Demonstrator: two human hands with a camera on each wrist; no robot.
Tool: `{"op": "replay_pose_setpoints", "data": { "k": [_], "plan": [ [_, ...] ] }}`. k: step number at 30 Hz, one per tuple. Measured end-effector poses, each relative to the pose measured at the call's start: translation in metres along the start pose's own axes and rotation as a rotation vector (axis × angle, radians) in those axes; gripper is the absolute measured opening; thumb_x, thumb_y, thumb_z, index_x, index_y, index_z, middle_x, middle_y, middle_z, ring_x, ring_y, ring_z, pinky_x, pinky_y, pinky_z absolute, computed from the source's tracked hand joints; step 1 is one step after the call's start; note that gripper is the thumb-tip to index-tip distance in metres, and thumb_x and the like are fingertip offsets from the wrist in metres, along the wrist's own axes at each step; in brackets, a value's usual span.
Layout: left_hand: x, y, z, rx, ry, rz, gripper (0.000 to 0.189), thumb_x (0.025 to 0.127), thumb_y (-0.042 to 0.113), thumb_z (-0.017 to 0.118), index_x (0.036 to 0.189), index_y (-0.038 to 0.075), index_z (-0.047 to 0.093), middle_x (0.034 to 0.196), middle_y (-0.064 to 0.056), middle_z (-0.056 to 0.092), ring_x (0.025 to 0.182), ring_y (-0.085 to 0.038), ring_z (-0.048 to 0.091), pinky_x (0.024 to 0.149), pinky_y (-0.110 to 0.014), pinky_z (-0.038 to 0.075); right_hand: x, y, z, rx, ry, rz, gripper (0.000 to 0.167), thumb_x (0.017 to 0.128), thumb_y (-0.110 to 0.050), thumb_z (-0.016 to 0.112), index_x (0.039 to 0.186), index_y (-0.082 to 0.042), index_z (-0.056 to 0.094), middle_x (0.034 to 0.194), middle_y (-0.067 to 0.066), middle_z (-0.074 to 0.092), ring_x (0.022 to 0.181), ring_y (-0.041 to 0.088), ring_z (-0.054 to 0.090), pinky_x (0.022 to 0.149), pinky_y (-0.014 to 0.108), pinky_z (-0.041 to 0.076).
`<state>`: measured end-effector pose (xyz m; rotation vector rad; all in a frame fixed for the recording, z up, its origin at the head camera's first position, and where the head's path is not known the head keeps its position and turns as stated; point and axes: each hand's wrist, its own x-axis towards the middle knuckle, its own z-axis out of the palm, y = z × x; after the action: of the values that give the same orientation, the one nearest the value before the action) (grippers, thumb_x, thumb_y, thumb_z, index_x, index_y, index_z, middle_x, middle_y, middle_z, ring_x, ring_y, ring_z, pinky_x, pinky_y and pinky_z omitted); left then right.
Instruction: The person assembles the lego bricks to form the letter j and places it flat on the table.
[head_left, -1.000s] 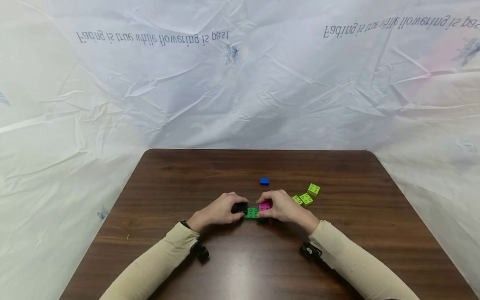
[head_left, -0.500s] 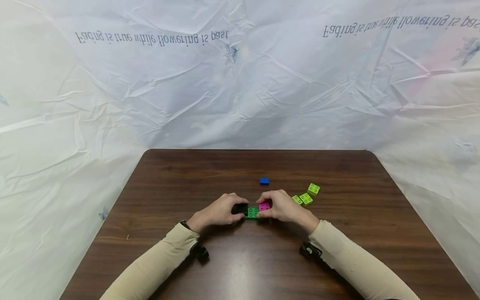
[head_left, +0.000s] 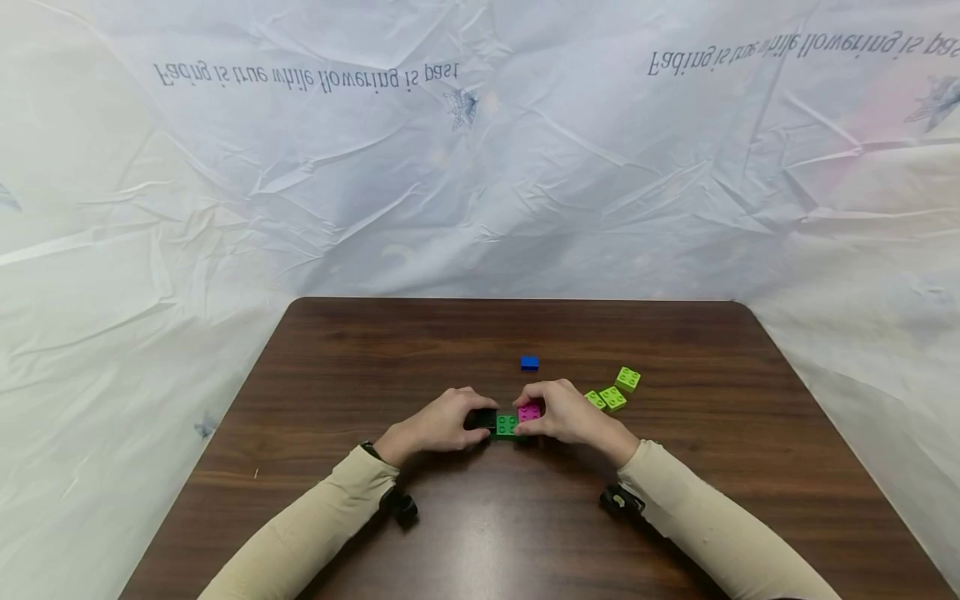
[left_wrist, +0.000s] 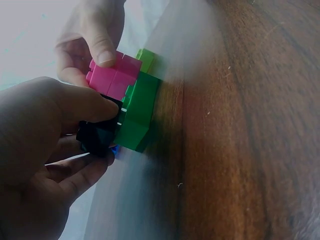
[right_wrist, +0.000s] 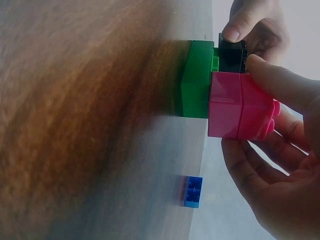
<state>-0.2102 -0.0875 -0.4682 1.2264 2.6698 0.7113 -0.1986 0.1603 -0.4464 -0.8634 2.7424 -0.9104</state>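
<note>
Green brick (head_left: 507, 426): on the wooden table (head_left: 375, 350), long axis side to side, between left hand (head_left: 444, 422) and right hand (head_left: 572, 417).
Black brick (right_wrist: 231, 55): over its left end, pinched by left thumb and fingers; seating unclear.
Pink bricks (right_wrist: 240, 107): stacked pair, right end, gripped by right thumb and fingers.
Beyond: blue brick (head_left: 529, 362); lime bricks (head_left: 612, 398) near right hand.

Soft glare whitens the tabletop (head_left: 480, 542) at the head view's bottom centre; the left wrist view washes out upper left, the right wrist view blurs at left.
</note>
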Motion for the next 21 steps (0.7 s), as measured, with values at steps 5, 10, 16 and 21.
{"op": "replay_pose_setpoints", "data": {
  "k": [5,10,16,21],
  "plan": [
    [0.0003,0.0020,-0.0004,-0.007,-0.004,0.001,0.041,0.090,0.023,0.069,0.129,0.009,0.063,0.110,-0.004,0.065,0.090,-0.010,0.057,0.073,-0.021,0.048,0.0000,-0.0001,0.0000,0.003,0.000,0.006,0.033,0.078,-0.032,0.083,0.103,-0.012,0.074,0.085,-0.008,0.067,0.068,0.006,0.054,0.058,0.022,0.046],
    [0.0008,0.0023,0.0007,0.002,-0.008,0.003,0.041,0.090,0.023,0.070,0.128,0.009,0.064,0.110,-0.004,0.065,0.091,-0.010,0.057,0.073,-0.021,0.048,-0.0001,0.0002,0.0001,0.003,-0.004,0.008,0.033,0.078,-0.032,0.083,0.103,-0.013,0.074,0.085,-0.009,0.066,0.068,0.006,0.054,0.058,0.022,0.046],
    [0.0012,0.0021,0.0016,0.008,-0.016,-0.016,0.041,0.090,0.023,0.069,0.128,0.010,0.064,0.110,-0.004,0.065,0.091,-0.010,0.057,0.073,-0.021,0.048,-0.0003,0.0004,0.0001,0.001,-0.006,0.011,0.032,0.078,-0.032,0.082,0.103,-0.014,0.074,0.085,-0.009,0.066,0.069,0.006,0.054,0.058,0.022,0.046],
    [0.0015,0.0025,0.0019,0.008,-0.013,-0.010,0.041,0.090,0.023,0.069,0.128,0.009,0.064,0.110,-0.004,0.065,0.092,-0.011,0.057,0.074,-0.022,0.048,-0.0006,0.0003,-0.0001,0.008,-0.005,0.012,0.032,0.079,-0.032,0.082,0.103,-0.013,0.074,0.086,-0.008,0.066,0.068,0.006,0.054,0.058,0.022,0.046]
  ]
}}
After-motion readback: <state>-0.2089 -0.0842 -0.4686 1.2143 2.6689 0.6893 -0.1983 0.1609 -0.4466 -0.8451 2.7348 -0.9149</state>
